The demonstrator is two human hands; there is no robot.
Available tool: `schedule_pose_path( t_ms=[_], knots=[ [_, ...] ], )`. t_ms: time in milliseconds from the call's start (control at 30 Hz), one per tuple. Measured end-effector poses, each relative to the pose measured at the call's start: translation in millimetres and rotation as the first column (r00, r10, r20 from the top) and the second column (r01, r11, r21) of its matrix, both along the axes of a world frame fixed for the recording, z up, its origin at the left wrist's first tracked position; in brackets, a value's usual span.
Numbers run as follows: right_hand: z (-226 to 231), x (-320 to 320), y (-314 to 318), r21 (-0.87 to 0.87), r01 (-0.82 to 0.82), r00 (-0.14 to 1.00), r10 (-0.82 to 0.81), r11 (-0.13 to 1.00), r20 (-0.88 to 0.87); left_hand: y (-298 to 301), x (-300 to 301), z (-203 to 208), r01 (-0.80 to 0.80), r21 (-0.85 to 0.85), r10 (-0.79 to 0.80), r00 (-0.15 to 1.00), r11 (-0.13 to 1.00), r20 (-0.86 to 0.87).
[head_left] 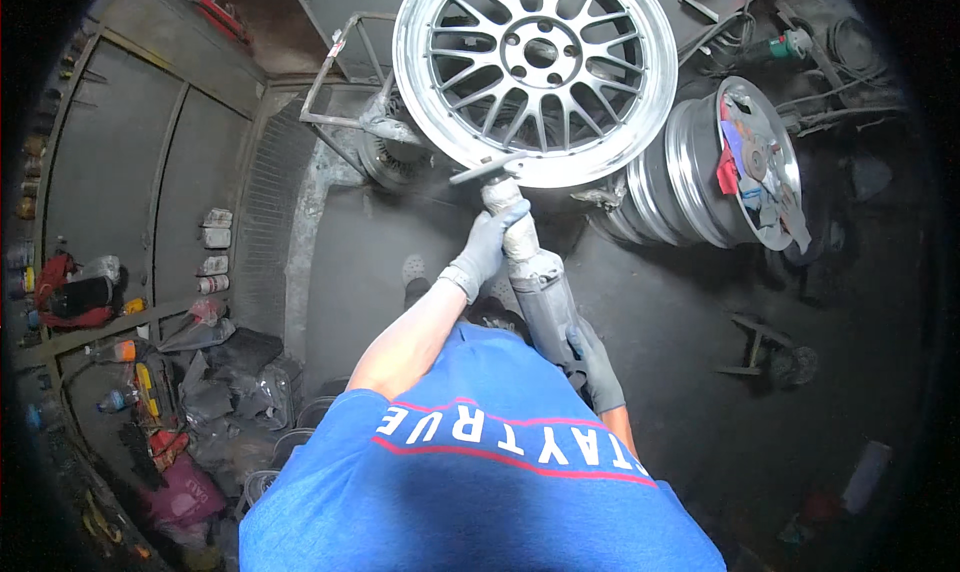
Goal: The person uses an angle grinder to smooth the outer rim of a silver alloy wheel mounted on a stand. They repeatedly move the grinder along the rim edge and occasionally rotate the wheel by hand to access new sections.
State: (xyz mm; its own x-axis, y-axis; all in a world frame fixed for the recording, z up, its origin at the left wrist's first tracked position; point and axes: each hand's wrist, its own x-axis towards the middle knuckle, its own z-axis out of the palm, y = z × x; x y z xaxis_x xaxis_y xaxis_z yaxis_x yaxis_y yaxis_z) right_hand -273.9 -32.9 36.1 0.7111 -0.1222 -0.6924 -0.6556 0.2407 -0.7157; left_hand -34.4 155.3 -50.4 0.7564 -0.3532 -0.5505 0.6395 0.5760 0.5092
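Grinder [548,312] spans both gloved hands: the left hand [485,244] is closed around its pale, wrapped neck, while the right hand [599,367] grips the rear of its body, fingers partly hidden. Just beyond the left hand, the disc [475,173] sits at the lower rim of a silver spoked wheel [538,72]; I cannot tell whether they touch. That wheel blocks the space ahead. More rims [690,184] stand ahead of the right hand; a metal frame [326,84] stands ahead and left of the left.
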Motion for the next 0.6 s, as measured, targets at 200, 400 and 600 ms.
schedule_pose_path(
  t_ms=[200, 400, 600],
  knots=[
    [-37, 26, 8, -0.058, -0.120, 0.990, 0.124, 0.991, 0.070, 30, 28, 23, -0.105, 0.145, 0.096, 0.993, 0.984, 0.068],
    [-15, 18, -10, -0.009, -0.082, 0.996, 0.082, 0.997, 0.032, 6, 18, 33, -0.075, 0.250, 0.050, 0.993, 0.965, 0.104],
    [-15, -40, -53, 0.022, 0.127, 0.990, -0.126, 0.992, -0.057, -65, -7, 31, 0.093, 0.210, -0.112, 0.991, 0.973, 0.079]
  ],
)
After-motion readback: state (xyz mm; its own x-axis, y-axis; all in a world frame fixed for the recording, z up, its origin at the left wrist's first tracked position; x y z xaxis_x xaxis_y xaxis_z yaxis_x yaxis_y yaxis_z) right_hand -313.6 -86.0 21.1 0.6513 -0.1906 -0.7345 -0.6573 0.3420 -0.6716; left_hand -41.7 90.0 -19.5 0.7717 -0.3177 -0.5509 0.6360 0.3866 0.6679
